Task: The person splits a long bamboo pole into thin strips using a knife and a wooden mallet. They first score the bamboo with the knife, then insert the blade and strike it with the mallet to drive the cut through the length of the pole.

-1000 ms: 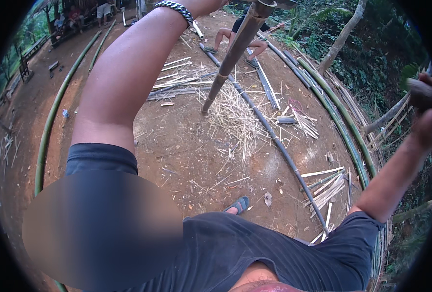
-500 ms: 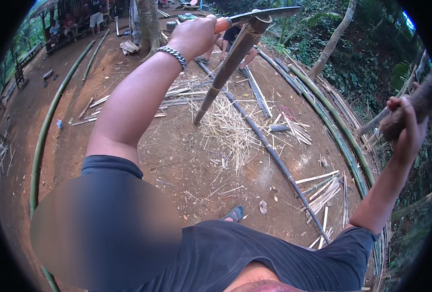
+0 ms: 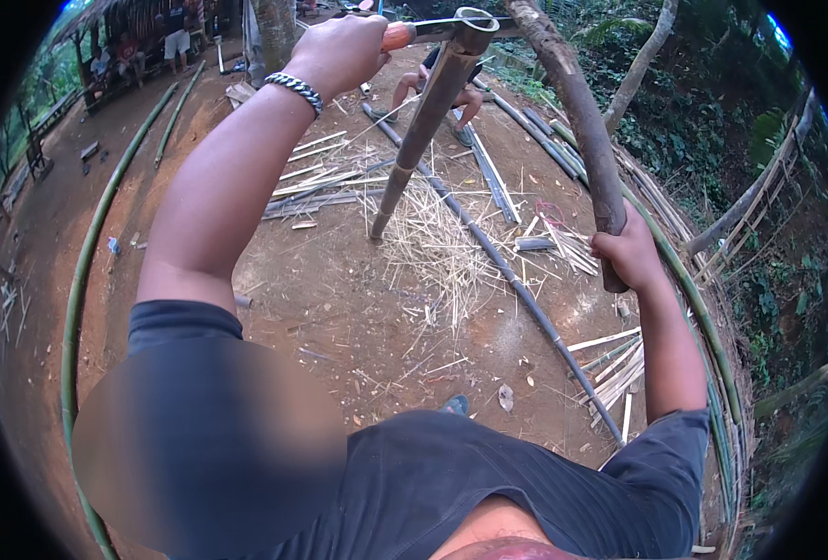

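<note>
Above straw-littered dirt [image 3: 339, 308], left hand [image 3: 339, 51] gripping blade handle [image 3: 397, 35] atop upright bamboo pole [image 3: 423, 126], right hand [image 3: 631, 250] clutching wooden club [image 3: 577, 112]

right hand [image 3: 631, 252] | swung wooden club [image 3: 573, 121] down toward bamboo pole [image 3: 428, 112]

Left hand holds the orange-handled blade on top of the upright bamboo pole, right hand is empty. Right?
Not quite. In the head view the right hand is not empty: it grips a thick wooden stick. The left hand does hold the orange-handled blade at the top of the upright bamboo pole.
</note>
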The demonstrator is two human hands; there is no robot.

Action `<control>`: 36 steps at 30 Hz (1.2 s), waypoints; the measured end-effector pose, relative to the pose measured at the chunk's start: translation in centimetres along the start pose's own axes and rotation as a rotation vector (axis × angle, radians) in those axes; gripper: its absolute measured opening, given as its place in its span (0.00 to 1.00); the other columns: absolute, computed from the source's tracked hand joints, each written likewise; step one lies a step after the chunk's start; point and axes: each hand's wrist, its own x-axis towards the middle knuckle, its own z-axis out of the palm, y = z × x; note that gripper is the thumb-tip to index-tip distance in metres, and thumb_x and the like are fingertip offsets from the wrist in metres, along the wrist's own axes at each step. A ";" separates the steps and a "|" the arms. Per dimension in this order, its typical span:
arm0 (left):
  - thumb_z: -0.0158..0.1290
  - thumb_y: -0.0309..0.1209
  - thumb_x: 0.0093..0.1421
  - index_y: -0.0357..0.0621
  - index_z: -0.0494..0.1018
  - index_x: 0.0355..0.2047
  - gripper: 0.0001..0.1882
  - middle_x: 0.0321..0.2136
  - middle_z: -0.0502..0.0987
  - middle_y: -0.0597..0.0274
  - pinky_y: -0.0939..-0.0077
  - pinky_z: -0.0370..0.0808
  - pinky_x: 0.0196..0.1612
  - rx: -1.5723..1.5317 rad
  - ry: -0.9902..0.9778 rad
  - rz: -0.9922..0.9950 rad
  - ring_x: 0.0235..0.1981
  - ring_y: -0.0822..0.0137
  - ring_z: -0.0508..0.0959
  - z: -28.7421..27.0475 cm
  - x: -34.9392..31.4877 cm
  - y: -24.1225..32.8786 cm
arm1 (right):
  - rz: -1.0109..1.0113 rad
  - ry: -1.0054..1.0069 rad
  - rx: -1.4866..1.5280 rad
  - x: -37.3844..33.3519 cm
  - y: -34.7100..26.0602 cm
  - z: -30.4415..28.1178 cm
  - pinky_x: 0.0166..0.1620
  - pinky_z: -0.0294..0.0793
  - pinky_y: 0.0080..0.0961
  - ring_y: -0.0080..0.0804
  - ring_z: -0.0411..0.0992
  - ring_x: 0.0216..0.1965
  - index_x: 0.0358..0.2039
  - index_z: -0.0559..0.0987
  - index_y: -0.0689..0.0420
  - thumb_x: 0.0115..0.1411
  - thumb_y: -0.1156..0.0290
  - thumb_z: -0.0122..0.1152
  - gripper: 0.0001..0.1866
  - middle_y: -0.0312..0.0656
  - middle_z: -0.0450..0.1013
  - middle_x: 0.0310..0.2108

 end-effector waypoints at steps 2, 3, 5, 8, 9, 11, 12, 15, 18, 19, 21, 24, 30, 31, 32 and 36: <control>0.58 0.45 0.63 0.46 0.74 0.43 0.18 0.37 0.83 0.50 0.53 0.80 0.44 -0.001 -0.005 0.013 0.41 0.49 0.83 0.3 0.7 -0.1 | 0.035 -0.067 0.276 -0.5 -0.7 -0.5 0.39 0.73 0.28 0.25 0.72 0.32 0.47 0.73 0.62 0.46 0.71 0.65 0.25 0.38 0.71 0.30; 0.58 0.45 0.63 0.46 0.74 0.43 0.17 0.36 0.83 0.51 0.53 0.80 0.44 0.019 0.006 0.004 0.41 0.50 0.83 0.7 0.4 -0.3 | 0.012 -0.018 0.286 -0.9 -1.2 -1.0 0.39 0.73 0.27 0.25 0.72 0.31 0.46 0.73 0.62 0.46 0.72 0.65 0.25 0.38 0.71 0.30; 0.58 0.45 0.63 0.46 0.74 0.42 0.17 0.37 0.83 0.51 0.54 0.80 0.44 0.015 0.041 0.024 0.41 0.50 0.83 0.8 0.2 -0.9 | -0.085 0.141 0.235 -1.2 -1.9 -3.1 0.38 0.73 0.25 0.25 0.73 0.31 0.47 0.73 0.64 0.46 0.71 0.66 0.26 0.39 0.72 0.31; 0.56 0.40 0.62 0.49 0.75 0.43 0.12 0.37 0.82 0.51 0.53 0.79 0.43 0.047 -0.040 0.028 0.40 0.50 0.83 -1.1 -1.1 -1.9 | -0.301 0.399 0.445 -0.8 -6.2 -5.7 0.40 0.77 0.26 0.33 0.78 0.34 0.53 0.70 0.67 0.52 0.69 0.69 0.29 0.42 0.74 0.32; 0.54 0.38 0.62 0.53 0.77 0.44 0.11 0.36 0.82 0.52 0.53 0.79 0.42 0.052 -0.106 0.028 0.39 0.50 0.83 -3.5 -1.8 -1.6 | -0.385 0.435 0.490 0.0 -7.0 -7.0 0.42 0.79 0.29 0.36 0.79 0.37 0.55 0.67 0.68 0.55 0.71 0.68 0.30 0.43 0.75 0.33; 0.53 0.36 0.61 0.57 0.75 0.49 0.15 0.36 0.81 0.48 0.52 0.79 0.42 -0.110 -0.090 0.175 0.40 0.46 0.82 -2.6 -1.0 -1.3 | -0.528 0.567 0.469 -0.3 -8.0 -12.8 0.46 0.81 0.33 0.41 0.81 0.39 0.58 0.64 0.68 0.59 0.74 0.66 0.30 0.48 0.77 0.35; 0.53 0.35 0.61 0.57 0.74 0.50 0.16 0.36 0.81 0.47 0.52 0.79 0.43 -0.136 -0.120 0.139 0.40 0.46 0.82 -1.7 -0.7 -1.2 | -0.571 0.619 0.504 0.6 -7.7 -13.5 0.47 0.82 0.34 0.42 0.81 0.39 0.58 0.63 0.67 0.59 0.77 0.65 0.29 0.52 0.78 0.36; 0.52 0.31 0.60 0.58 0.74 0.52 0.18 0.37 0.80 0.45 0.50 0.78 0.45 -0.143 -0.196 0.145 0.44 0.43 0.81 -1.2 -0.6 -0.2 | -0.495 0.674 0.531 1.9 -7.5 -8.2 0.48 0.81 0.35 0.42 0.81 0.39 0.58 0.60 0.65 0.58 0.82 0.64 0.30 0.57 0.78 0.40; 0.50 0.37 0.68 0.48 0.75 0.47 0.12 0.31 0.81 0.49 0.58 0.80 0.40 0.012 -0.172 0.143 0.35 0.51 0.83 -0.9 -1.1 -1.8 | -0.065 0.229 0.064 2.4 1.6 3.6 0.49 0.74 0.31 0.35 0.77 0.35 0.55 0.69 0.64 0.50 0.75 0.63 0.30 0.44 0.75 0.40; 0.51 0.36 0.66 0.47 0.75 0.46 0.12 0.35 0.81 0.50 0.58 0.80 0.42 -0.008 -0.207 0.110 0.38 0.52 0.83 -0.9 -0.9 -1.0 | -0.097 0.188 -0.308 1.5 5.3 5.1 0.43 0.74 0.28 0.32 0.75 0.31 0.53 0.71 0.65 0.46 0.75 0.62 0.30 0.42 0.74 0.35; 0.54 0.33 0.63 0.45 0.76 0.45 0.11 0.42 0.83 0.52 0.56 0.80 0.48 0.015 -0.281 0.013 0.45 0.53 0.83 -0.9 -0.8 -1.4 | 0.054 -0.036 0.125 -0.7 2.6 5.9 0.31 0.75 0.28 0.29 0.74 0.26 0.46 0.70 0.64 0.46 0.75 0.62 0.24 0.40 0.72 0.29; 0.57 0.36 0.61 0.45 0.74 0.47 0.16 0.42 0.81 0.47 0.53 0.78 0.50 -0.164 -0.199 -0.127 0.47 0.48 0.81 3.0 -2.6 -1.5 | 0.098 0.003 0.401 -2.2 0.5 3.6 0.32 0.73 0.25 0.24 0.71 0.28 0.44 0.73 0.63 0.45 0.76 0.63 0.22 0.36 0.70 0.29; 0.57 0.36 0.61 0.43 0.73 0.45 0.15 0.41 0.81 0.47 0.52 0.78 0.48 -0.138 -0.194 -0.088 0.46 0.47 0.81 3.6 -2.9 -1.7 | -0.291 0.419 0.428 -0.4 -4.6 -5.1 0.43 0.78 0.30 0.32 0.77 0.33 0.58 0.65 0.69 0.54 0.71 0.65 0.33 0.43 0.75 0.32; 0.57 0.36 0.61 0.43 0.73 0.45 0.15 0.41 0.81 0.47 0.52 0.78 0.48 -0.138 -0.193 -0.093 0.46 0.47 0.81 3.5 -2.8 -1.8 | -0.337 0.491 0.441 0.3 -5.1 -6.4 0.45 0.79 0.31 0.34 0.79 0.36 0.62 0.63 0.69 0.58 0.74 0.63 0.32 0.44 0.76 0.34; 0.57 0.35 0.61 0.42 0.73 0.45 0.14 0.41 0.81 0.47 0.52 0.78 0.49 -0.166 -0.181 -0.084 0.46 0.48 0.81 3.6 -2.4 -1.2 | -0.415 0.541 0.447 0.7 -5.7 -8.2 0.45 0.79 0.30 0.35 0.80 0.37 0.61 0.63 0.67 0.60 0.76 0.62 0.30 0.45 0.76 0.35; 0.57 0.36 0.61 0.43 0.73 0.46 0.15 0.41 0.82 0.48 0.53 0.78 0.49 -0.148 -0.192 -0.064 0.45 0.47 0.81 5.3 -0.8 -0.6 | -0.452 0.669 0.584 4.2 -3.7 -2.9 0.49 0.79 0.32 0.38 0.80 0.38 0.57 0.65 0.64 0.61 0.77 0.61 0.25 0.47 0.77 0.37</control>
